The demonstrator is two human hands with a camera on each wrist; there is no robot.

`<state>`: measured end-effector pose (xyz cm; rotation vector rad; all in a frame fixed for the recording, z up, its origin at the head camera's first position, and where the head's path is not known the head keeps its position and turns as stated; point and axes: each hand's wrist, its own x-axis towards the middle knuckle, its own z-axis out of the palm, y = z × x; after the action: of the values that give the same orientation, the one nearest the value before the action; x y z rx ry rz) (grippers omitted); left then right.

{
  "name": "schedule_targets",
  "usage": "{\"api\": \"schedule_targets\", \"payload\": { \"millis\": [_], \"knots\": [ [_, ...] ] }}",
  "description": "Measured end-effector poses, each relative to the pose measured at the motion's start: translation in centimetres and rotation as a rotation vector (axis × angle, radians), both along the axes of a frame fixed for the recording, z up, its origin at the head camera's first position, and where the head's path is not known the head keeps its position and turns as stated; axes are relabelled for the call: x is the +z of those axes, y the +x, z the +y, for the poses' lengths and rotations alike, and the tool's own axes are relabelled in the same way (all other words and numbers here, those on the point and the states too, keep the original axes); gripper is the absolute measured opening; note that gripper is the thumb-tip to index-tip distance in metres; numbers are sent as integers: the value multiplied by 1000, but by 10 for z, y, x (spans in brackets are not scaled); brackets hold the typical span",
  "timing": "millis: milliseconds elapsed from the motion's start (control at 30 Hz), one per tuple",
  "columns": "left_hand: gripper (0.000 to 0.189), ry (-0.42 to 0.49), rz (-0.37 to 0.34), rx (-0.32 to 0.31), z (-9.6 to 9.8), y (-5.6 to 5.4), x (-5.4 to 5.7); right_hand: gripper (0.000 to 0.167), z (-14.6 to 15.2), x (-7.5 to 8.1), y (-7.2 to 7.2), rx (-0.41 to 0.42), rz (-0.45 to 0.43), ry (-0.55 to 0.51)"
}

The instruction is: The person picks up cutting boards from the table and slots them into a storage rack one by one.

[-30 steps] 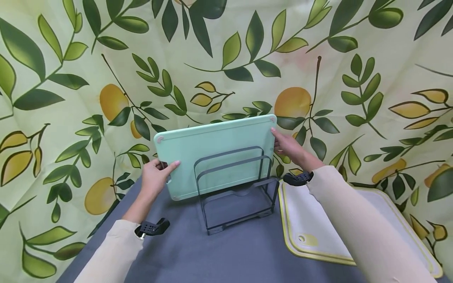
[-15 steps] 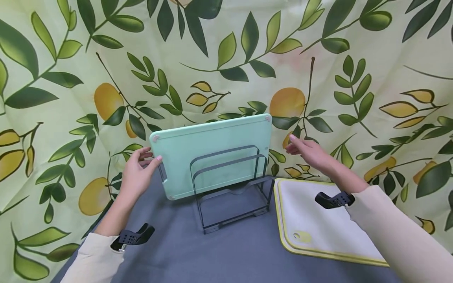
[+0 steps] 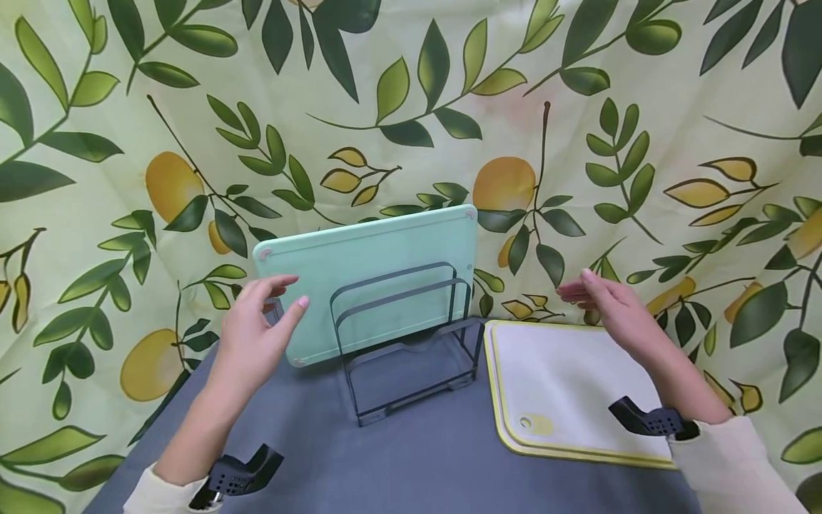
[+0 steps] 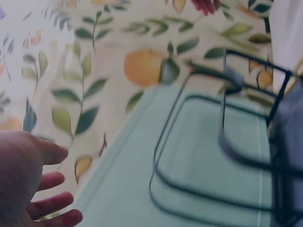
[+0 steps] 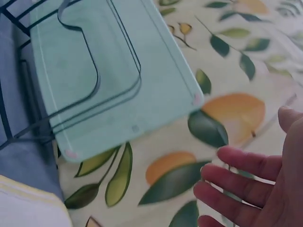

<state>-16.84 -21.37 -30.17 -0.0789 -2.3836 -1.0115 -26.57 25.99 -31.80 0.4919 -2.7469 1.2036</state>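
A mint green cutting board (image 3: pixel 385 285) stands on its long edge in the rear slot of a dark wire rack (image 3: pixel 411 357), leaning slightly back. My left hand (image 3: pixel 253 335) is in front of the board's left end, fingers relaxed and holding nothing; it overlaps the board's corner in the head view. In the left wrist view, the fingers (image 4: pixel 52 208) are spread beside the board's edge. My right hand (image 3: pixel 616 307) hovers over the back of a white cutting board (image 3: pixel 578 378) with a yellow rim, holding nothing. The right wrist view shows its fingers (image 5: pixel 241 182) apart from the green board.
The rack stands on a table with a dark blue-grey cover (image 3: pixel 411 464). Two yellow-edged boards appear stacked flat to its right. A cloth backdrop (image 3: pixel 411 86) printed with leaves and oranges hangs close behind.
Both hands have let go of the green board, the right first. My right hand has moved away to the right, and the left has come off the board's left end. The board stays in the rack.
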Motion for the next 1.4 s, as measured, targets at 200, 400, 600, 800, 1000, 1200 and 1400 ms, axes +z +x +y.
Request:
{"api": "schedule_targets", "payload": {
  "millis": [200,400,600,800,1000,1200,1400],
  "knots": [
    [33,-44,-7,-116,33,8,-3,65,27,-33,16,-67,38,-95],
    [30,-45,-12,-209,60,10,-8,58,49,-65,39,-135,100,-164],
    [29,-8,-28,-255,81,11,-16,55,66,-83,63,-284,151,-179],
    [26,93,-56,-266,99,10,-29,53,83,-97,68,-366,121,-219],
    [25,183,-90,-281,115,3,-50,57,94,-108,63,-455,50,-222],
    [24,210,-131,-292,131,-6,-74,60,96,-117,60,-572,33,-144],
    [22,189,-144,-299,153,-11,-88,60,103,-120,61,-640,14,-10]
  ]
}}
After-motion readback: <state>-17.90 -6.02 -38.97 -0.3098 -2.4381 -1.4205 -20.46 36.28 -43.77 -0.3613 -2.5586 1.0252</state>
